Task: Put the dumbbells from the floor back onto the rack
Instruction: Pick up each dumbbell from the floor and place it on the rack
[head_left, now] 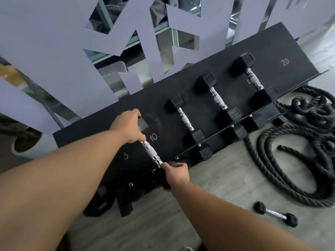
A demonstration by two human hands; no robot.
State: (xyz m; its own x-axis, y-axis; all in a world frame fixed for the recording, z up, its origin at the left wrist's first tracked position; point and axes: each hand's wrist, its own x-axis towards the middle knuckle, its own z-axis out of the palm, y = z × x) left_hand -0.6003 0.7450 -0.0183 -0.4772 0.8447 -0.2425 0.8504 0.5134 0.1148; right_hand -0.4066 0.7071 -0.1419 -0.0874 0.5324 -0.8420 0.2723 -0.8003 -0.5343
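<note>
A black dumbbell (152,154) with a chrome handle lies over the black rack (208,73) between the painted marks 5 and 10. My left hand (127,126) grips its far head and my right hand (176,173) grips its near head. Three more black dumbbells (185,119) (218,99) (254,79) rest side by side on the rack to the right. The spot marked 20 at the rack's right end holds nothing. A small dumbbell (275,214) lies on the floor at the lower right.
A thick black battle rope (297,160) lies coiled on the floor right of the rack. A lower shelf holds dark weights (205,153). Behind the rack stands a white cut-out panel (54,42). A white planter (27,144) sits at the left.
</note>
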